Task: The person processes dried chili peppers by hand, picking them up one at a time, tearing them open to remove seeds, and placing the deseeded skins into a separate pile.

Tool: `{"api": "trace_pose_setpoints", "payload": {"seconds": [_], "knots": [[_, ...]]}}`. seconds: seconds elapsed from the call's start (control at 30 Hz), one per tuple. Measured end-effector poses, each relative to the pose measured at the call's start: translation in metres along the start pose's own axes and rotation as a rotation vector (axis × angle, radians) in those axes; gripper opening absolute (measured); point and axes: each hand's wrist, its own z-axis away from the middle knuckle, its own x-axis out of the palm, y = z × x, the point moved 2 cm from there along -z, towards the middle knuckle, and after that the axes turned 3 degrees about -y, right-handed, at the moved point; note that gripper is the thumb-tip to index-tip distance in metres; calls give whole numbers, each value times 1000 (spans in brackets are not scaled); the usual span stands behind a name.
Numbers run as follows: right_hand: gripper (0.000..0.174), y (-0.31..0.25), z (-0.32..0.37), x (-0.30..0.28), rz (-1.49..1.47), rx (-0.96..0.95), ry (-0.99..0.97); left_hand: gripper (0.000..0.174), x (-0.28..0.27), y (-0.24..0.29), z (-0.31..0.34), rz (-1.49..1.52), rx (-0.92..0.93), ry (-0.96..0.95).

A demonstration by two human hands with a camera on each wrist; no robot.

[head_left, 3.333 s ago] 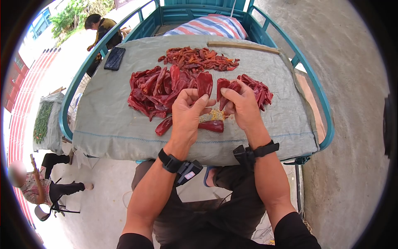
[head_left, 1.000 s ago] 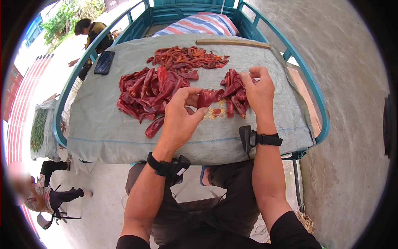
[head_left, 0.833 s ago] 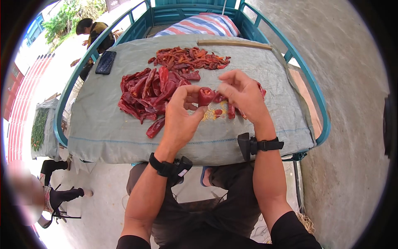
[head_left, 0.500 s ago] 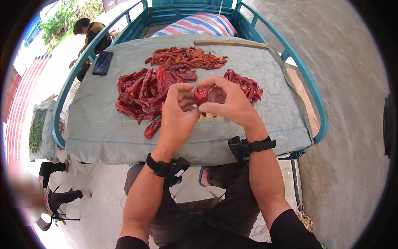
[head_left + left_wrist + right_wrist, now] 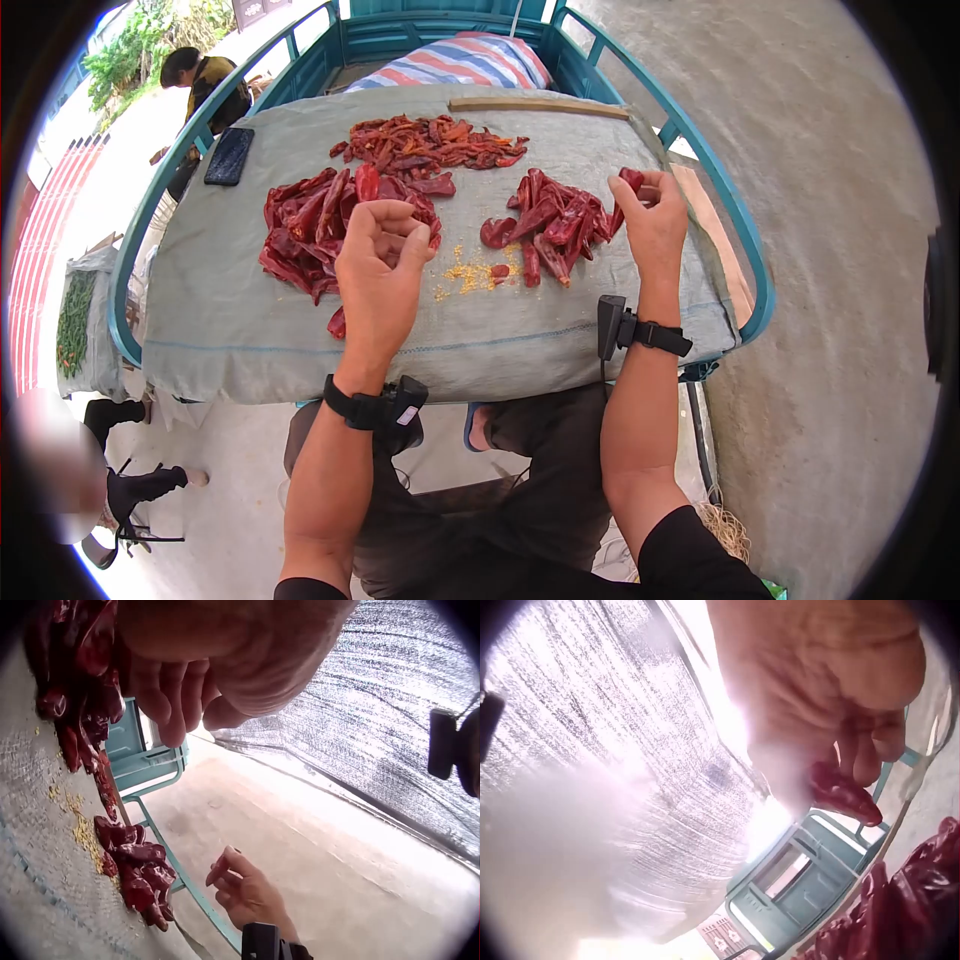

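In the head view my right hand (image 5: 655, 225) pinches a red pepper (image 5: 631, 178) above the right edge of the right pepper pile (image 5: 560, 220). The right wrist view shows this pepper (image 5: 844, 796) between thumb and fingers. My left hand (image 5: 382, 270) hovers at the near right side of the larger left pile (image 5: 300, 225), fingers loosely bent; the left wrist view shows the fingers (image 5: 174, 697) hanging with nothing between them. Yellow seeds (image 5: 465, 275) and a small red piece (image 5: 500, 271) lie on the grey cloth (image 5: 440, 350) between the piles.
Thin, shrivelled peppers (image 5: 425, 143) lie farther back. A phone (image 5: 229, 157) is at the cloth's left, a wooden strip (image 5: 538, 105) at its back. Teal rails (image 5: 735, 200) flank the cloth; a striped bag (image 5: 460, 62) lies beyond. Two people are at the left.
My hands have separated, the right moving outward with a pepper. The left has let go of the piece it held and moved left. A rounded red piece now lies at the right pile's left edge.
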Motion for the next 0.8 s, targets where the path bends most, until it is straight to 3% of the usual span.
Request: {"api": "trace_pose_setpoints", "payload": {"seconds": [0.13,0.27,0.37,0.47,0.57,0.67,0.73,0.8], "knots": [[56,44,-1,-2,172,131,-78,20,-7,0,-5,-2,57,57],[52,48,1,6,-59,268,-226,20,-17,1,-10,56,120,144],[47,46,4,11,-65,270,-279,20,-38,7,-11,36,148,223],[36,60,-2,16,86,54,-149,17,-57,7,-16,-46,186,273],[29,21,4,15,83,-119,-27,16,-67,10,-16,13,213,317],[15,-21,23,38,-386,-162,-274,15,-78,8,-16,14,297,353],[13,-69,52,53,-408,-249,-516,13,-80,11,-16,40,312,386],[15,-115,85,69,-379,-463,-746,11,-79,13,-15,59,323,407]]}}
